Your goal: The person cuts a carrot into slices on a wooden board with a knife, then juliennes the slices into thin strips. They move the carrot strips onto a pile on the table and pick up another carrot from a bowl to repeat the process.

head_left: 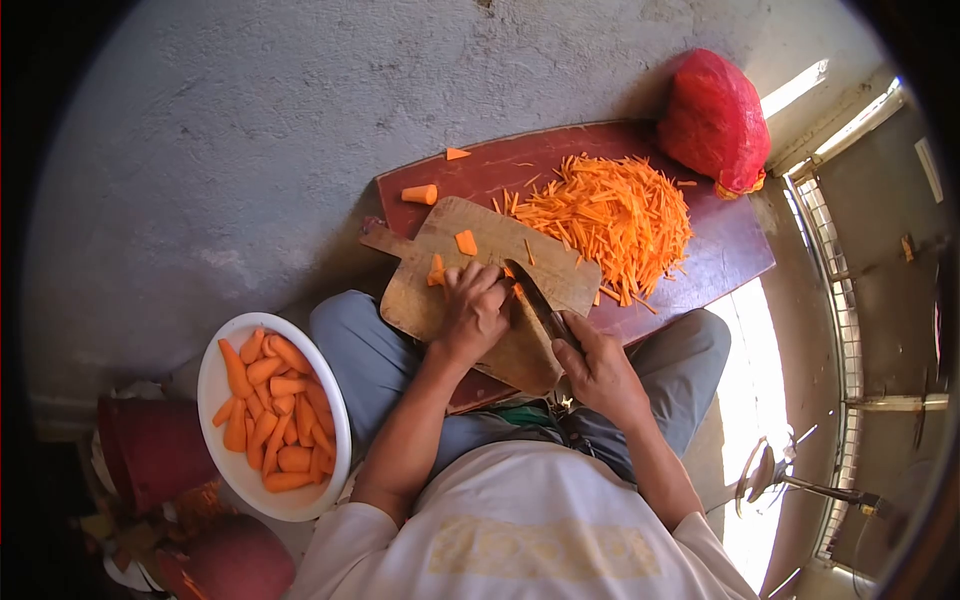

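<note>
My right hand [600, 368] is closed round the handle of a knife [535, 300], whose dark blade slants across the wooden cutting board [430, 305]. Bent fingers of my left hand [475, 308] press down beside the blade's tip, on a piece of carrot that shows only as a bit of orange. Two cut carrot pieces lie on the board, one [466, 242] above my left hand and another [436, 270] against its left side. Beyond the board's upper right edge is a large heap of carrot strips [610, 215] on the red table [715, 245].
At the left stands a white basin [207, 385] of peeled carrots. A carrot stub [420, 194] lies near the table's left end. A red plastic bag [712, 125] sits at the back right. Red containers [155, 450] are at the lower left, a fan [765, 475] at the right.
</note>
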A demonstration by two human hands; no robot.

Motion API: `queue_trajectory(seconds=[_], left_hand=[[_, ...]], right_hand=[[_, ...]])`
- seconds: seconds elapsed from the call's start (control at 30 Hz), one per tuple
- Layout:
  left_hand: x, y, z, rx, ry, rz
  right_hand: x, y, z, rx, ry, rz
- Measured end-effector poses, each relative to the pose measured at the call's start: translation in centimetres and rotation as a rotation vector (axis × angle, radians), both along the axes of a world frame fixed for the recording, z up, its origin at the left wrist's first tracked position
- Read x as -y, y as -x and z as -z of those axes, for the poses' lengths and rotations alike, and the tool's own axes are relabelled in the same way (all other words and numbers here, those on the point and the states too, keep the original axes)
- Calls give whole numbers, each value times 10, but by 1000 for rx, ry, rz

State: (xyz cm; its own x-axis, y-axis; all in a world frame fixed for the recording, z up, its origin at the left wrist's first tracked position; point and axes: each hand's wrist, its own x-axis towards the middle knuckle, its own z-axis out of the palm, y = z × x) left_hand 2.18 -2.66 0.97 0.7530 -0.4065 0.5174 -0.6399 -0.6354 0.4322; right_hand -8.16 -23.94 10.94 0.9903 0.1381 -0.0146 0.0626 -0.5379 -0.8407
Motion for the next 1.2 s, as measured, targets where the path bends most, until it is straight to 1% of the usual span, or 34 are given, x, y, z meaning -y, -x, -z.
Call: queue_trajectory(seconds=[0.17,0.27,0.37,0.47,0.57,0.67,0.7,0.8,0.83,0.87,0.97,1.03,1.13,1.2], left_hand=[[0,-1,0,0,-20,9],[-2,0,-3,-20,-66,5],[1,-1,-3,10,16,7],[1,0,-2,61,111,13],[-2,0,-3,20,114,5],[-9,-13,-5,96,186,-88],[-15,-16,-9,29,135,-132],[-24,-32,-19,-9,74,-252],[-27,-36,-23,-74,43,-246],[-28,-40,-22,-80,33,-233],[-29,-43,-16,-120,3,-203],[-26,-41,-17,-168,-23,-196],[-19,-42,-9,-104,9,-108],[-10,-36,-8,-113,-24,-55]], right_hand=[[-1,-2,-1,-105,46,-29],[-6,-9,14,80,76,-20],[-7,-21,12,110,61,-33],[-8,-18,-3,9,-32,34],[-3,-10,-2,49,-40,65],[3,-2,-15,-64,-29,-18],[4,2,-12,-60,-37,-29],[6,7,-2,-75,-38,-51],[7,6,-2,-98,-21,-48],[8,5,-2,-122,-5,-45],[11,3,8,-26,-6,65],[14,0,5,-52,-48,60],[13,-1,4,-71,-73,18],[10,-1,5,-77,-75,2]])
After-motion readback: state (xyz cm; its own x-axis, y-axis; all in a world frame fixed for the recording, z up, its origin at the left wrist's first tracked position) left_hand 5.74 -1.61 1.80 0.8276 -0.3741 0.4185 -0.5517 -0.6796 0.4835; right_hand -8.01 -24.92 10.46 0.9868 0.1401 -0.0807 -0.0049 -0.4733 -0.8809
